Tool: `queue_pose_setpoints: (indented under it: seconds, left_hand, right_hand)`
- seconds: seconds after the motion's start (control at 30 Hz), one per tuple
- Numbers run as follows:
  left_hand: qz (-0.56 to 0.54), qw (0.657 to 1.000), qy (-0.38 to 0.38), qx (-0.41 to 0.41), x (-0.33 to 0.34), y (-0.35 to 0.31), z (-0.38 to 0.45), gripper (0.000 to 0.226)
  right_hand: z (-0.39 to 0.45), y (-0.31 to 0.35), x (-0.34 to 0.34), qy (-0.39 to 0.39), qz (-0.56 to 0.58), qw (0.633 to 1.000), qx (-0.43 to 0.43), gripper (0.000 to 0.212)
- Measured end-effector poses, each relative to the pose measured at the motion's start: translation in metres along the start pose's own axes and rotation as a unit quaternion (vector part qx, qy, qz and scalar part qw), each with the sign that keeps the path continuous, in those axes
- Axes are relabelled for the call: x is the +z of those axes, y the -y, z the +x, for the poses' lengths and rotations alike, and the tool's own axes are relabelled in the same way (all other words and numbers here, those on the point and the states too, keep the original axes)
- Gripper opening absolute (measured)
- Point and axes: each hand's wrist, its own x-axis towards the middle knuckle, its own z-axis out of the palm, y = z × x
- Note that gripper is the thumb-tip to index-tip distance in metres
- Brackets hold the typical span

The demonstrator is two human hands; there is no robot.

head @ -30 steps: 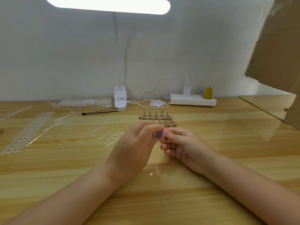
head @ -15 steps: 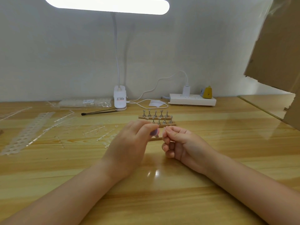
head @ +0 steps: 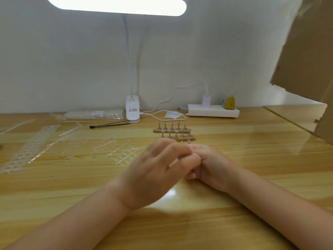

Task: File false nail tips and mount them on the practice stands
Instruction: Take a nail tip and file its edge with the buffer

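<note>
**A:** From the head view, where are the task's things?

**B:** The practice stands [head: 173,131] sit on the wooden table [head: 252,159] just beyond the hands: two wooden bars are clear, each carrying a row of small metal pegs, and peg tops of a nearer row peek over the knuckles. I see no tip mounted on any peg. Clear nail tip strips [head: 124,154] lie scattered to the left of the hands, near them.

**B:** The tip being worked is hidden. The left hand [head: 158,175] and right hand [head: 209,165] are pressed together in front of the stands, and whatever is between them is covered.

**A:** And the grip?

**B:** The left hand's fingers curl toward the right hand, and a thin tan sliver [head: 173,163] shows across them, possibly a file's edge, though it is too blurred to be sure. The right hand's fingers are curled in, thumb side against the left hand. I cannot tell what either one pinches.

**A:** How would a tip handle?

**B:** My guess: nearly weightless, thin springy plastic, glossy and slippery, liable to flick away if squeezed on its curve. Better held by its side edges near the base, leaving the free edge open to the file, then pressed lightly onto a peg top.

**A:** Anything else there?

**B:** A clip lamp [head: 132,109], a power strip [head: 213,110], and a black-tipped tool [head: 110,125] by the wall.
</note>
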Motion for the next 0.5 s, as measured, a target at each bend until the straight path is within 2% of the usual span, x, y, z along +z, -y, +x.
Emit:
queue_pose_setpoints:
  seconds: [0.07, 0.2, 0.37, 0.4, 0.5]
  left_hand:
    - [0.012, 1.000, 0.022, 0.005, 0.001, 0.000, -0.001, 0.024]
    - [0.060, 0.994, 0.025, -0.090, -0.005, 0.018, -0.007, 0.037]
    - [-0.017, 0.999, 0.029, 0.006, 0.002, 0.002, -0.003, 0.033]
    - [-0.013, 0.999, 0.037, -0.001, 0.002, 0.003, -0.003, 0.035]
    - [0.017, 0.997, 0.042, -0.065, -0.001, 0.013, -0.007, 0.047]
  right_hand:
    - [0.000, 0.001, -0.001, 0.006, -0.010, 1.000, 0.004, 0.008]
    - [0.001, 0.001, -0.002, -0.011, 0.035, 0.999, 0.023, 0.015]
    - [0.000, 0.002, -0.003, 0.030, -0.018, 0.999, 0.007, 0.007]
    - [0.000, 0.002, -0.003, 0.037, -0.011, 0.999, 0.008, 0.005]
    - [-0.001, 0.002, -0.005, 0.031, 0.013, 0.999, 0.023, 0.021]
